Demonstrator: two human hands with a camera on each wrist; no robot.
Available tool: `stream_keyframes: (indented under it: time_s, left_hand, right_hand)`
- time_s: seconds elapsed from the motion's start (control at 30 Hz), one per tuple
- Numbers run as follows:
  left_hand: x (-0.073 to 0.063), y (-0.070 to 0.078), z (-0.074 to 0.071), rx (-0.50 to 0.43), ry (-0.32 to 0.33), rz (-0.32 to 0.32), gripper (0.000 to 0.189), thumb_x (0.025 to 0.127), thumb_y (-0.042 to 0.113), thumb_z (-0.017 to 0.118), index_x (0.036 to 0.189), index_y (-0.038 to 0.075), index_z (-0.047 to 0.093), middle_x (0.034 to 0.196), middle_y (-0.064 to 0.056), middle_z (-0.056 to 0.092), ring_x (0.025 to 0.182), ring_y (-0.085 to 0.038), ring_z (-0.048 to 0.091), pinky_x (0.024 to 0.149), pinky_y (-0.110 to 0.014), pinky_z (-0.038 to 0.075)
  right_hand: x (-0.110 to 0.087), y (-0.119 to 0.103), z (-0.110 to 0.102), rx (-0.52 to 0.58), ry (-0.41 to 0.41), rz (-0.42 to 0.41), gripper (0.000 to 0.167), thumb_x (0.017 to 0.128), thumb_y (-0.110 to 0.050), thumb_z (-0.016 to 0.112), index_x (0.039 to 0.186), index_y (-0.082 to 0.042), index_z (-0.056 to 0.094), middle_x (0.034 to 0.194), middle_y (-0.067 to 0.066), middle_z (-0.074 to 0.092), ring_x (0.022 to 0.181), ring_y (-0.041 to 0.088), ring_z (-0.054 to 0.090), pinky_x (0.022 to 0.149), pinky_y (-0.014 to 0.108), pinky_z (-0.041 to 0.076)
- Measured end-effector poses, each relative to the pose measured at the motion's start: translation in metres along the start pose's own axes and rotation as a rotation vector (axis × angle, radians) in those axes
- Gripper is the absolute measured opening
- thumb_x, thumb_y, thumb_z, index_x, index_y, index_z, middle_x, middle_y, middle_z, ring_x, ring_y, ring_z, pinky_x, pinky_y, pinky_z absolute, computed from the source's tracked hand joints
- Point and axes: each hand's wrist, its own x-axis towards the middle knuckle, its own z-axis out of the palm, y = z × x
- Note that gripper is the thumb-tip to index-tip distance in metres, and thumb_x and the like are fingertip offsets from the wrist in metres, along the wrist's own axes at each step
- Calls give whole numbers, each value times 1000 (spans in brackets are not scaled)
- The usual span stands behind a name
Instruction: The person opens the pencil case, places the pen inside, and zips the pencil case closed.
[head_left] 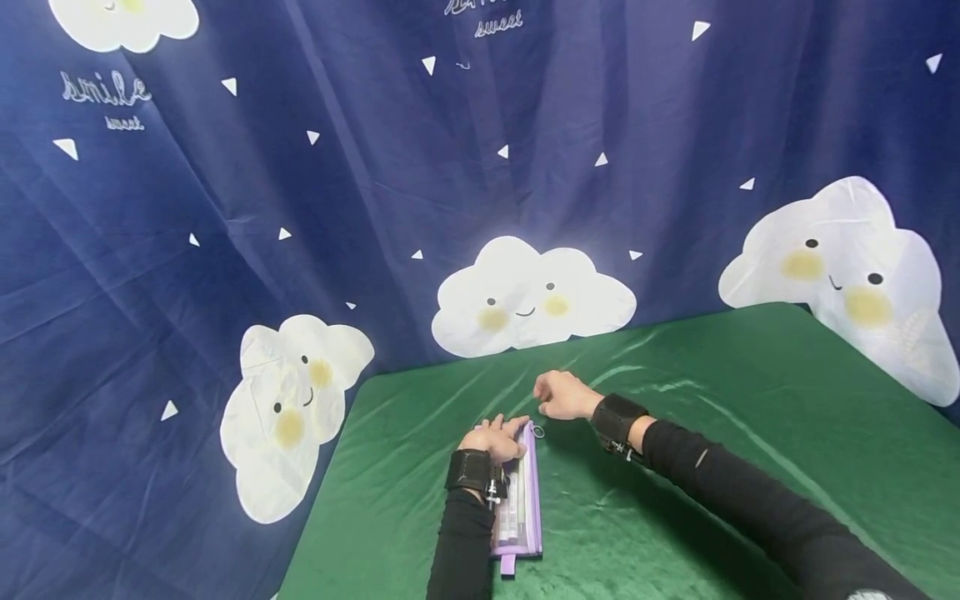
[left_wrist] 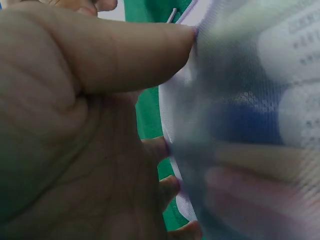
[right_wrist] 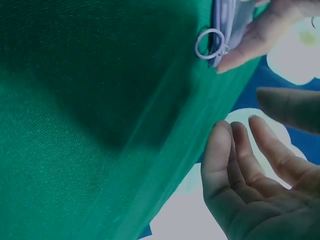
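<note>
A clear pencil pouch (head_left: 534, 500) with lilac trim and a zipper along its right side lies lengthwise on the green cloth. Pens or markers (head_left: 513, 510) show through its front. My left hand (head_left: 495, 439) rests on the far end with fingers spread; its thumb (left_wrist: 145, 52) touches the pouch near the zipper edge, and the fingertips meet the far edge. Past the zipper's far end hangs a lilac ring pull (right_wrist: 210, 44). To the right and slightly above it, my right hand (head_left: 566, 395) is held with bent fingers, a gap between thumb and fingertips, and nothing in it.
Green cloth (head_left: 675, 467) covers the table, with wrinkles toward the back. Behind it hangs a dark blue curtain (head_left: 420, 167) printed with smiling clouds and small white triangles. Both wrists wear black straps with a small device.
</note>
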Motion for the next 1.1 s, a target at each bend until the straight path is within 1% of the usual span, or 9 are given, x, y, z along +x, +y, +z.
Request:
stream_keyframes:
  time_s: [0.13, 0.27, 0.4, 0.5, 0.6, 0.7, 0.8, 0.93, 1.1]
  left_hand:
    - [2, -2, 1, -19, -30, -6, 66, 95, 32, 57, 158, 30, 35, 169, -22, 18, 154, -52, 16, 125, -65, 16]
    - [3, -3, 2, -38, -59, -32, 66, 98, 35, 55, 159, 34, 31, 170, -20, 13, 156, -49, 12, 124, -67, 16]
    - [4, -3, 3, -22, -69, -51, 65, 99, 38, 52, 159, 37, 29, 171, -18, 12, 157, -46, 11, 124, -67, 16]
    - [4, -3, 4, -24, -71, -51, 64, 99, 38, 51, 160, 36, 29, 171, -19, 11, 157, -47, 10, 126, -65, 13]
    - [4, -4, 5, -22, -61, -46, 65, 98, 38, 52, 159, 36, 30, 170, -21, 12, 157, -47, 11, 126, -64, 13]
    - [3, -3, 5, -4, -51, -45, 65, 97, 38, 52, 158, 35, 32, 170, -21, 14, 156, -48, 13, 127, -62, 14]
    - [1, -3, 4, -7, -68, -53, 64, 98, 38, 51, 159, 34, 32, 170, -21, 12, 157, -47, 12, 127, -61, 12]
    - [0, -2, 1, 16, -88, -60, 61, 100, 40, 47, 159, 35, 31, 171, -20, 11, 157, -46, 12, 128, -60, 12]
    - [0, 0, -2, 57, -95, -57, 60, 99, 42, 43, 158, 37, 33, 170, -20, 14, 157, -45, 16, 128, -58, 15]
  right_hand:
    - [0, -3, 7, -71, -62, -29, 24, 85, -6, 75, 107, 2, 67, 104, 19, 71, 98, 33, 69, 83, 44, 58]
    - [-2, -3, 17, -173, -111, -20, 29, 81, -11, 82, 104, 1, 69, 102, 15, 71, 91, 27, 67, 81, 43, 58]
    - [-5, -4, 26, -289, -148, -46, 24, 78, -15, 85, 94, -4, 72, 93, 7, 67, 81, 20, 58, 73, 40, 53]
    - [-8, -5, 33, -374, -146, -94, 15, 83, -15, 82, 91, -8, 72, 88, 4, 63, 82, 20, 56, 71, 39, 50]
    - [-11, -5, 41, -485, -84, -173, 12, 87, -16, 78, 95, -10, 72, 89, 6, 62, 84, 24, 60, 72, 41, 55]
    - [-15, -7, 50, -647, 33, -258, 14, 87, -16, 77, 98, -10, 71, 91, 8, 64, 83, 26, 64, 70, 41, 59]
    - [-19, -7, 59, -838, 154, -331, 19, 82, -18, 80, 99, -11, 72, 90, 6, 65, 80, 21, 65, 63, 35, 59]
    - [-22, -10, 63, -1027, 237, -381, 31, 75, -25, 86, 101, -13, 73, 91, 2, 66, 81, 17, 64, 59, 30, 55]
    - [-24, -9, 67, -1106, 303, -382, 27, 80, -32, 80, 101, -16, 72, 95, -1, 65, 80, 13, 63, 58, 28, 52]
